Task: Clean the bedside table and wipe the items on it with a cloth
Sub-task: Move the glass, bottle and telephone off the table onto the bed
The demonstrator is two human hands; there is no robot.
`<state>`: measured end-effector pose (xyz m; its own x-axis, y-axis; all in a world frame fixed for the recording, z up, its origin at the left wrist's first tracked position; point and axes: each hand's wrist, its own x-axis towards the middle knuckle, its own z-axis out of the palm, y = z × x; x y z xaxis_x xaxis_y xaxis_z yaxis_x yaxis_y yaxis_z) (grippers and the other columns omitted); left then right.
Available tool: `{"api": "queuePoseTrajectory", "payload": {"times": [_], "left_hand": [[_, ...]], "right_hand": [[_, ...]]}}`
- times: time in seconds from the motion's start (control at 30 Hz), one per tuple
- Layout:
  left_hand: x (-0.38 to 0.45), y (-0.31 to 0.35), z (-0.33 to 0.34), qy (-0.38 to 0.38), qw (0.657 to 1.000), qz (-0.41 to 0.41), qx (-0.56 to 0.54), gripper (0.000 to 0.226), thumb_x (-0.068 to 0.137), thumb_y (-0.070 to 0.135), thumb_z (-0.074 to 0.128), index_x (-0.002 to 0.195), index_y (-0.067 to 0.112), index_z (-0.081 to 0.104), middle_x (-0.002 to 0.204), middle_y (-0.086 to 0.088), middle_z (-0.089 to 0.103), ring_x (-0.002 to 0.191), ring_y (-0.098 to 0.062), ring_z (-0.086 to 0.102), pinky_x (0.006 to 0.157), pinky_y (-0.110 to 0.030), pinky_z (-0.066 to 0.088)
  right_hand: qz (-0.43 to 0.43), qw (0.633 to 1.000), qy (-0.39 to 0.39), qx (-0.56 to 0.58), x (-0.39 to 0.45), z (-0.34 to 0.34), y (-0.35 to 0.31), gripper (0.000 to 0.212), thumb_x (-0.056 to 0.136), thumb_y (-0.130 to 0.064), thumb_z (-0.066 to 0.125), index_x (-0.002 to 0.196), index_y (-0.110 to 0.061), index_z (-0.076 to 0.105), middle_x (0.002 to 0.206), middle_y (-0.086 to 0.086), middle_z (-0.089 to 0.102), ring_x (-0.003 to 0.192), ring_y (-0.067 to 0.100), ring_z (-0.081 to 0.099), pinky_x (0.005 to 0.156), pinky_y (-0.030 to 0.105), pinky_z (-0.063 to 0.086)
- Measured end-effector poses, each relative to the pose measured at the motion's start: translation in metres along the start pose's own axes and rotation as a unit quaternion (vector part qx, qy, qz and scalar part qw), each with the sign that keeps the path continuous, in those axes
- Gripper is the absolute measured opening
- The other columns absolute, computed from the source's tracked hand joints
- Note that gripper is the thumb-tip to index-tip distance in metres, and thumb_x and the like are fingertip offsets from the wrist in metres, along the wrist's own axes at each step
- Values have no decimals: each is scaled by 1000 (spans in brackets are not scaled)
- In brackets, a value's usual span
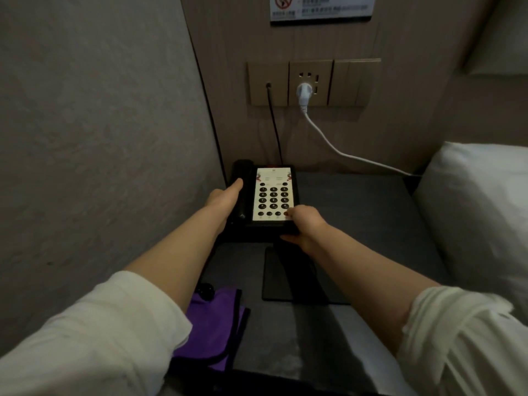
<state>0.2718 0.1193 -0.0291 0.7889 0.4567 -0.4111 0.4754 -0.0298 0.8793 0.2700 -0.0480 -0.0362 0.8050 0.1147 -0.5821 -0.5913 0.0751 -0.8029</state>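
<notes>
At the back left corner of the dark table (357, 212), both grips hold the black telephone (268, 195), left hand (225, 195) along its handset side, right hand (303, 224) clasping its near right corner, while the purple cloth (211, 330) lies at the table's near left edge.

You wear loose white fabric sleeves (94, 335) pushed up past both elbows, your bare forearms (357, 270) and hands uncovered.
</notes>
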Motion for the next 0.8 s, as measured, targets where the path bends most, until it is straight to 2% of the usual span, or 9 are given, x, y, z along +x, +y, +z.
{"api": "queuePoseTrajectory", "payload": {"times": [0.1, 0.17, 0.27, 0.37, 0.5, 0.63, 0.73, 0.8], "left_hand": [[-5, 6, 0, -10, 1000, 0, -1, 79, 87, 57, 56, 144, 6, 37, 133, -15, 55, 113, -32, 58, 98, -44, 49], [-11, 11, 1, -18, 1000, -1, 5, 80, 87, 58, 56, 144, 6, 36, 135, -15, 53, 115, -32, 57, 100, -44, 48], [-28, 19, 3, -38, 999, 2, -1, 79, 87, 57, 57, 143, 5, 38, 133, -17, 54, 115, -33, 58, 99, -46, 48], [-50, 31, 4, -48, 998, 6, -36, 71, 87, 55, 59, 137, 6, 46, 126, -16, 60, 110, -33, 61, 97, -46, 50], [-97, 54, 3, -79, 991, 8, -108, 48, 95, 43, 52, 122, 4, 61, 114, -18, 67, 103, -36, 65, 93, -46, 52], [-157, 70, 0, -120, 985, -9, -120, 44, 98, 40, 48, 119, 4, 63, 110, -18, 68, 84, -30, 65, 80, -40, 53], [-201, 82, 0, -131, 984, -5, -123, 44, 97, 38, 49, 119, 3, 63, 109, -19, 68, 79, -29, 65, 70, -36, 53], [-234, 92, 1, -139, 982, 4, -124, 42, 97, 39, 49, 117, 4, 64, 99, -16, 70, 75, -27, 65, 62, -32, 53]], "right_hand": [[-9, 1000, -12, 24, -5, -4, -3, 24, 99, -6, 36, 116, -16, 50, 108, 9, 61, 104, 27, 60, 65, 39, 52], [-16, 999, -13, 36, -10, -9, -7, 25, 99, -8, 36, 116, -17, 52, 114, 10, 60, 108, 28, 59, 67, 38, 52], [-33, 997, -14, 63, -21, -18, -13, 23, 100, -10, 36, 113, -17, 54, 102, 6, 63, 97, 24, 61, 73, 39, 52], [-58, 994, -28, 85, -41, -27, -23, 22, 100, -9, 37, 98, -20, 56, 94, 5, 65, 86, 20, 63, 63, 34, 52], [-95, 991, -29, 90, -82, -35, -38, 24, 100, -9, 38, 98, -20, 60, 90, 5, 68, 81, 21, 65, 59, 34, 53], [-120, 990, 8, 72, -134, -52, -40, 26, 100, -10, 41, 90, -21, 63, 81, 3, 70, 75, 19, 66, 57, 30, 52], [-142, 988, 26, 51, -174, -70, -42, 27, 101, -12, 40, 87, -23, 61, 84, 1, 69, 76, 17, 65, 56, 28, 49], [-159, 986, 31, 43, -205, -82, -46, 28, 101, -12, 39, 87, -23, 61, 85, 1, 69, 77, 17, 64, 58, 28, 47]]}}
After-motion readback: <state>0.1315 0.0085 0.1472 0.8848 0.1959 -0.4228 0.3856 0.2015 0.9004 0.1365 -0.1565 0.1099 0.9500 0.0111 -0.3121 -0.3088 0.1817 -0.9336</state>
